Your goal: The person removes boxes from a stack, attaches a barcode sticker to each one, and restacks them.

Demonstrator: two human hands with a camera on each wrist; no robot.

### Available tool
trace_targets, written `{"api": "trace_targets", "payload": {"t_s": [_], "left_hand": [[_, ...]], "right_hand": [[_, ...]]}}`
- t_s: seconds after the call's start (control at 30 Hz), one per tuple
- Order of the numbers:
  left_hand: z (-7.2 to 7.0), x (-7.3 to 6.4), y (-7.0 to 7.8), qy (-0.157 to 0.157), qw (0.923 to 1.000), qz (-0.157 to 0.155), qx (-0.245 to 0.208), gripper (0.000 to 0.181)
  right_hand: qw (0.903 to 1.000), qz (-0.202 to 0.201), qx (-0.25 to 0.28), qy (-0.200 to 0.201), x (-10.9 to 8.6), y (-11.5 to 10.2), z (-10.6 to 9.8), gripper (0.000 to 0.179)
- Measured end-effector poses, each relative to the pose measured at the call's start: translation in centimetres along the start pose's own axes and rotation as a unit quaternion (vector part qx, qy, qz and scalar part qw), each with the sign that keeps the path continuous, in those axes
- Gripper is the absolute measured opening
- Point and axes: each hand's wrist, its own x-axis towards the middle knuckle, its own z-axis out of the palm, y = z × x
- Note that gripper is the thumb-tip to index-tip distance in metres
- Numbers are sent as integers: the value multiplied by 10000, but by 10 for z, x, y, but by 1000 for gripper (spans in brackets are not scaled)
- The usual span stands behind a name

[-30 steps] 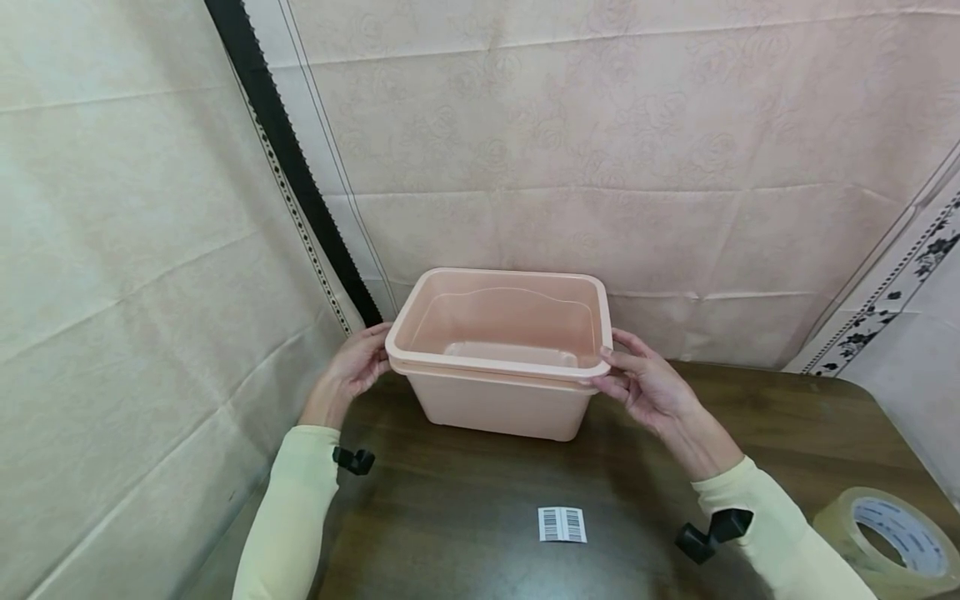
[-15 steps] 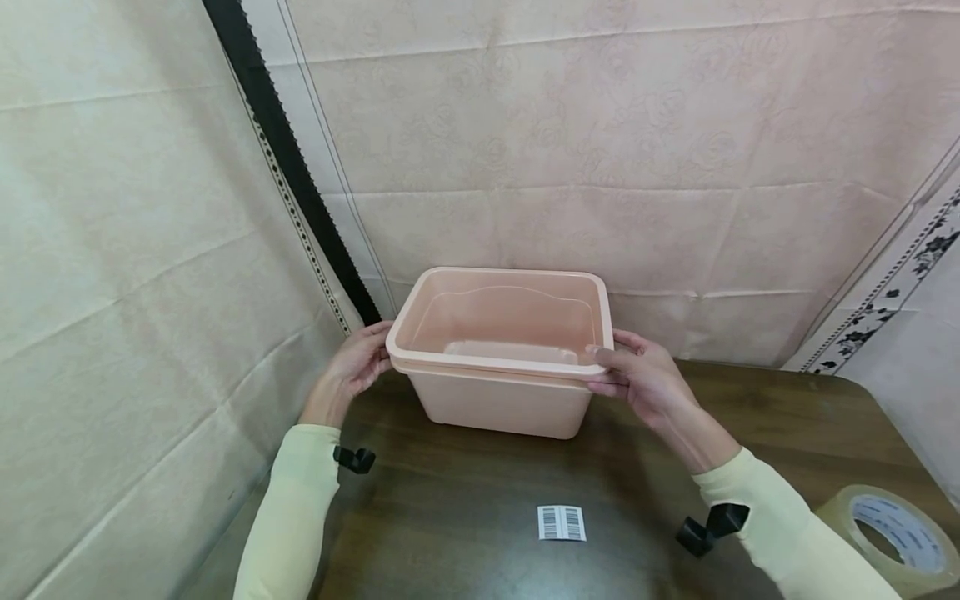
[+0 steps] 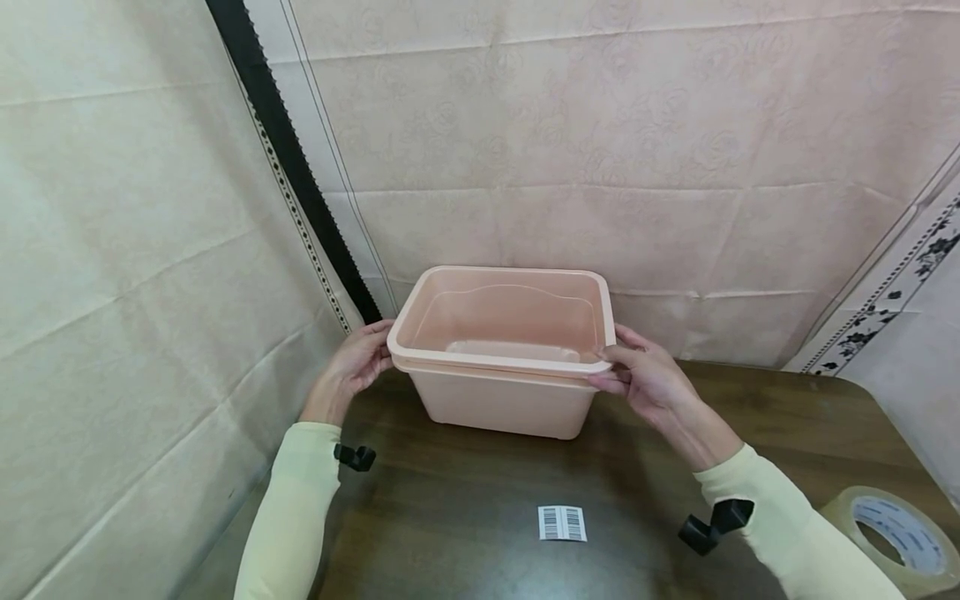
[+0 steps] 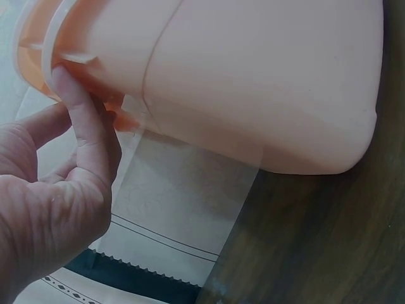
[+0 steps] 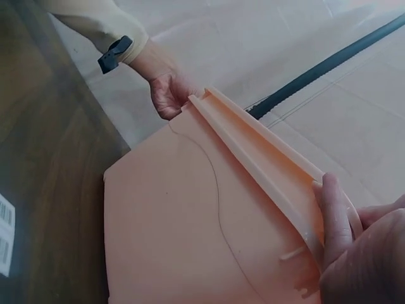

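Observation:
A pale pink plastic bin (image 3: pixel 502 408) stands on the dark wooden table, close to the back cloth. Two rims show one above the other, as of two nested bins, with a gap between them in the right wrist view. My left hand (image 3: pixel 358 358) holds the left end, one finger hooked under the lower rim (image 4: pixel 56 35). At the front right corner, my right hand (image 3: pixel 651 379) grips the rim, its thumb over the top and fingers below. Inside, the upper bin (image 3: pixel 517 312) looks bare. Part of each hand's fingers is hidden behind the rim.
A small white barcode label (image 3: pixel 562 523) lies on the table in front of the bin. A roll of clear tape (image 3: pixel 892 533) sits at the right front, partly behind the right sleeve. Patterned cloth (image 3: pixel 637 167) hangs close behind and to the left.
My right hand has shifted its hold slightly at the corner, thumb and fingers resettling on the rim. The left hand and the bin stay almost in place.

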Motion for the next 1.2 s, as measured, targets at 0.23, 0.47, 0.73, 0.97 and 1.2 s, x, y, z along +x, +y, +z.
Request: {"api": "trace_targets", "payload": {"t_s": [0.23,0.47,0.73,0.97,1.2], "left_hand": [[1,-1,0,48,10000,-39,30,22],[3,-1,1,6,10000,11,-21,23],[4,-2,0,123,9994,-13,317,26],[2,-4,0,125,9994,-50,327,20],[1,-3,0,218,9986,-94,479,20]], "right_hand": [[9992,27,374,-104,-3,-2,-1,76],[9981,128,603,-54,-7,-8,1,77],[9972,108,733,-128,-10,-15,4,77],[9959,-113,825,-342,-20,-27,9,76],[9928,-332,1033,-500,-32,-48,13,79]]}}
